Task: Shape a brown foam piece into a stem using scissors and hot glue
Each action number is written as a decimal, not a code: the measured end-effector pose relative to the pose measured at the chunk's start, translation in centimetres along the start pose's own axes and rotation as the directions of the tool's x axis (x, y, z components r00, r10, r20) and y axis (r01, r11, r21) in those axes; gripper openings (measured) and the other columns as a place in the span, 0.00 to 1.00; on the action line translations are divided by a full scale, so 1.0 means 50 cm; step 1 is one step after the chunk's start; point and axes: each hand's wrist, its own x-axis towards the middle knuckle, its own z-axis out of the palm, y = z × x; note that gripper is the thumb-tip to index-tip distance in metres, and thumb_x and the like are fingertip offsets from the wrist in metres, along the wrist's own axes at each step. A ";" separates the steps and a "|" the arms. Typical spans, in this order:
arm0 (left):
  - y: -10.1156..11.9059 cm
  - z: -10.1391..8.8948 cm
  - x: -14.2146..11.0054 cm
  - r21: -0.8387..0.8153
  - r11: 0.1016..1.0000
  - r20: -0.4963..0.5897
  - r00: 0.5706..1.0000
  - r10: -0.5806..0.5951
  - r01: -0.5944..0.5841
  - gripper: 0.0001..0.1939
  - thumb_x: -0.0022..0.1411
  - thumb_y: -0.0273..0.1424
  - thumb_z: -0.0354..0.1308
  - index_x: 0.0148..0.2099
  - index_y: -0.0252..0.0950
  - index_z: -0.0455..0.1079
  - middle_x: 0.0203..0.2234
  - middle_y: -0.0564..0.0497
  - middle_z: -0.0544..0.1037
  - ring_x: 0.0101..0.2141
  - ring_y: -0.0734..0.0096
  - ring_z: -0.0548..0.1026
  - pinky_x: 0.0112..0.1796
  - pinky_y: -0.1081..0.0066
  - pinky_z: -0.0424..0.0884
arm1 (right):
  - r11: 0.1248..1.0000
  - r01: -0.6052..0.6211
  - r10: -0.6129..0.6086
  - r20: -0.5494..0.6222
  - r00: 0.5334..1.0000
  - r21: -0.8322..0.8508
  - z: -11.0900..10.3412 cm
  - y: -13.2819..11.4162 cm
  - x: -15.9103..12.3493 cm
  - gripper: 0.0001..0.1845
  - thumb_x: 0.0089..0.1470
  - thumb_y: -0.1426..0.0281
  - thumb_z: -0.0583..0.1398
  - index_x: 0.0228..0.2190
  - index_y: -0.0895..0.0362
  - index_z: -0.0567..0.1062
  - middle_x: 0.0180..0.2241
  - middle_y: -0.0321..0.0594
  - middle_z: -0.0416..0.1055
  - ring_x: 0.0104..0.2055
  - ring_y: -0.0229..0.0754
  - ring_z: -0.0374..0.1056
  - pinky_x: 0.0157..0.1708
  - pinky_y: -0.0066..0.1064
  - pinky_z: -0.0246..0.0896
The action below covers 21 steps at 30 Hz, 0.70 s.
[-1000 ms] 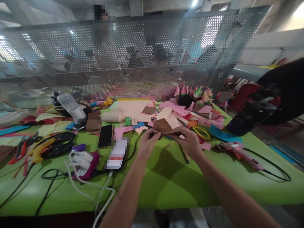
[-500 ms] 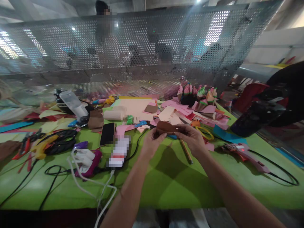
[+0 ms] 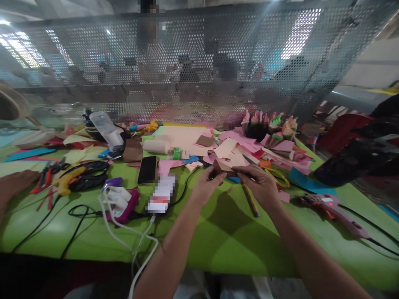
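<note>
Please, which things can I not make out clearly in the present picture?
Head view:
Brown paper: parts of its edges, covered by left hand and right hand.
Lit phone: what its screen shows, behind pixel blocks.
Another person's hand: most of its arm, cut off by the left picture edge.

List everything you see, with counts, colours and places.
Brown sheet: one, brown, centre
Paper pieces: many, mixed, back
Cone ornaments: several, multicoloured, back right
Plastic bottle: one, clear, back left
Phones: two, black and pale, left
Power strip: one, magenta, left
Corded tools: two, yellow left, pink right
Other tools: several, mixed, left
Stick: one, yellowish, right of centre
Table: one, green, underneath
Perforated screen: one, grey, behind
Another person's hand: one, bare, left
Left grip: one, bare, sheet's left
Right grip: one, bare, sheet's right
</note>
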 end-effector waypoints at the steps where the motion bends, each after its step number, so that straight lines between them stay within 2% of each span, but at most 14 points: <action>1: 0.001 0.001 0.000 -0.019 1.000 0.011 1.000 0.000 0.001 0.22 0.45 0.46 0.70 0.37 0.36 0.75 0.27 0.53 0.75 0.28 0.75 0.67 0.32 0.73 0.65 | 1.000 0.020 -0.020 0.000 1.000 -0.021 -0.001 -0.002 0.000 0.10 0.55 0.67 0.62 0.38 0.51 0.83 0.37 0.40 0.80 0.40 0.45 0.74 0.41 0.37 0.68; 4: 0.004 0.004 0.000 -0.088 0.996 0.026 1.000 -0.008 0.010 0.26 0.41 0.46 0.73 0.38 0.35 0.74 0.30 0.51 0.77 0.31 0.72 0.70 0.33 0.71 0.67 | 0.995 0.067 -0.068 0.000 0.998 -0.075 -0.001 -0.009 0.000 0.11 0.56 0.67 0.61 0.39 0.51 0.83 0.36 0.40 0.80 0.39 0.45 0.73 0.40 0.37 0.68; 7: 0.006 0.005 -0.002 -0.099 0.995 0.022 1.000 -0.004 0.006 0.26 0.42 0.47 0.72 0.38 0.34 0.74 0.30 0.50 0.76 0.30 0.72 0.70 0.33 0.71 0.67 | 0.990 0.091 -0.091 0.001 0.996 -0.105 -0.001 -0.014 -0.002 0.11 0.57 0.67 0.61 0.39 0.50 0.83 0.37 0.40 0.79 0.39 0.45 0.73 0.40 0.37 0.68; 12: 0.010 -0.002 -0.005 0.006 1.000 -0.024 1.000 -0.021 0.021 0.23 0.49 0.50 0.66 0.37 0.35 0.75 0.24 0.53 0.73 0.25 0.74 0.68 0.29 0.71 0.65 | 0.987 0.098 -0.100 -0.010 0.995 -0.130 0.001 -0.017 -0.004 0.11 0.56 0.67 0.61 0.38 0.48 0.83 0.36 0.41 0.79 0.39 0.47 0.73 0.41 0.39 0.68; 15: 0.008 -0.005 -0.006 0.038 0.998 -0.052 0.997 -0.053 0.055 0.22 0.53 0.50 0.62 0.37 0.36 0.75 0.26 0.51 0.75 0.26 0.73 0.71 0.29 0.71 0.66 | 0.982 0.113 -0.115 -0.008 0.993 -0.154 0.003 -0.018 -0.004 0.11 0.56 0.67 0.61 0.38 0.47 0.83 0.35 0.41 0.79 0.38 0.47 0.73 0.39 0.39 0.69; 21: 0.003 -0.007 -0.003 0.126 0.989 -0.146 0.988 -0.054 0.073 0.16 0.54 0.45 0.62 0.33 0.37 0.75 0.25 0.53 0.75 0.25 0.73 0.71 0.28 0.73 0.66 | 0.980 0.146 -0.149 -0.016 0.989 -0.136 0.005 -0.015 -0.004 0.10 0.56 0.69 0.61 0.38 0.48 0.83 0.35 0.41 0.78 0.39 0.46 0.73 0.41 0.38 0.68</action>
